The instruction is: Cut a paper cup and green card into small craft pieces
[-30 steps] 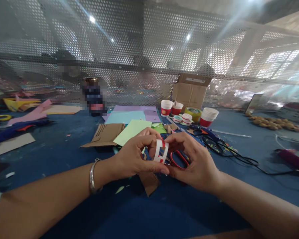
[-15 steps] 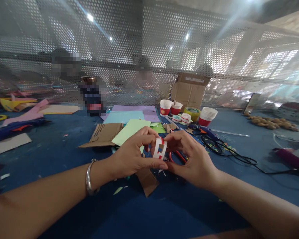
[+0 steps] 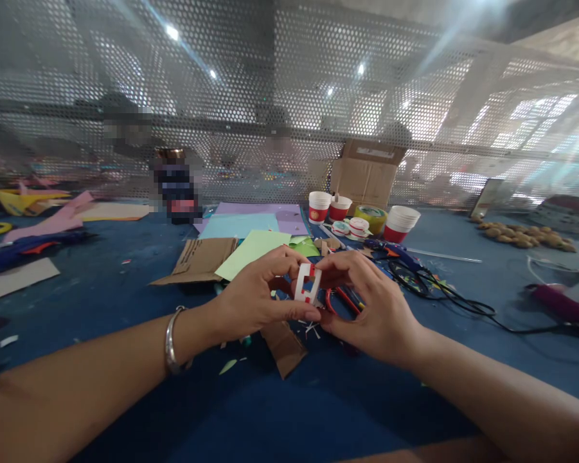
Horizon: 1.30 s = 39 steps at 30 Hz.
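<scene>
Both hands meet over the blue table (image 3: 125,302) and pinch a small white and red paper piece with cut-out windows (image 3: 307,283). My left hand (image 3: 255,299), a metal bangle on its wrist, grips the piece's left side between thumb and fingers. On the piece's right side my right hand (image 3: 366,305) closes thumb and forefinger. Red-handled scissors (image 3: 340,301) lie on the table just under my right hand. A brown cardboard scrap (image 3: 283,346) and small paper clippings lie below the hands.
Coloured paper sheets (image 3: 250,231) and a flat cardboard piece (image 3: 197,260) lie behind the hands. Red and white paper cups (image 3: 401,225), tape rolls (image 3: 373,217) and a cardboard box (image 3: 369,173) stand at the back. A black cable (image 3: 453,302) runs right. A perforated screen (image 3: 289,96) closes the far edge.
Both hands have lifted the paper piece slightly up and away, and turned it a little. The grip of each hand is unchanged.
</scene>
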Each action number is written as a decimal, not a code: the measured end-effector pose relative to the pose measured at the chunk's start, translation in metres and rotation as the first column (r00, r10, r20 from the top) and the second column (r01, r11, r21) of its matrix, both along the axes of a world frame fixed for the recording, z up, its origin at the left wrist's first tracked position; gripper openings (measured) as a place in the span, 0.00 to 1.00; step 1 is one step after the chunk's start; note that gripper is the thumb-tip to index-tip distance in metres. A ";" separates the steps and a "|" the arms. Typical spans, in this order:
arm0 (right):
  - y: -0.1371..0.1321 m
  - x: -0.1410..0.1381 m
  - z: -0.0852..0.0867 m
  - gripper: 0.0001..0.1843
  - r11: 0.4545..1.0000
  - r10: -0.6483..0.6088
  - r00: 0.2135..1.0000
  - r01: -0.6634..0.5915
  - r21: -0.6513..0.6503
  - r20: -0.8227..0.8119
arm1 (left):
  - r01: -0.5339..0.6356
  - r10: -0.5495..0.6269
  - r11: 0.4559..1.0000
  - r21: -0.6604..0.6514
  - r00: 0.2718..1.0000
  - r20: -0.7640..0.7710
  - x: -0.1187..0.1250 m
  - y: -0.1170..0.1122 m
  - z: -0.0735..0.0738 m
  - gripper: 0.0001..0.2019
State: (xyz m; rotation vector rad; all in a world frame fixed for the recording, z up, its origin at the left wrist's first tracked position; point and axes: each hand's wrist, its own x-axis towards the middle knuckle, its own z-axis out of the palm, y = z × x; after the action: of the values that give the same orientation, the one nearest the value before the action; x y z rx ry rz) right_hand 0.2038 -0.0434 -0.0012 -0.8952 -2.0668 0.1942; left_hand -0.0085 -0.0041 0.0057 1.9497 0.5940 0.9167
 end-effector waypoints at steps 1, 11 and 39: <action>0.000 0.000 0.000 0.25 1.000 0.003 1.000 -0.003 0.004 0.004 | 0.013 -0.013 1.000 -0.012 1.000 0.004 -0.001 0.001 0.000 0.12; 0.000 0.000 -0.002 0.25 1.000 0.021 1.000 -0.021 -0.009 0.020 | 0.010 -0.012 0.999 -0.030 0.999 -0.043 0.000 0.003 0.001 0.14; 0.004 0.004 0.000 0.22 0.976 0.036 0.985 -0.070 -0.204 -0.168 | 0.002 0.008 0.998 -0.062 0.987 0.158 0.002 -0.005 -0.007 0.17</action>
State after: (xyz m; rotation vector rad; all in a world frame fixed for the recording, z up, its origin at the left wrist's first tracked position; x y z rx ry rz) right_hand 0.2079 -0.0390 -0.0017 -0.9181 -1.9427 0.5060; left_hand -0.0061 -0.0089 -0.0011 1.8022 0.5275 1.0322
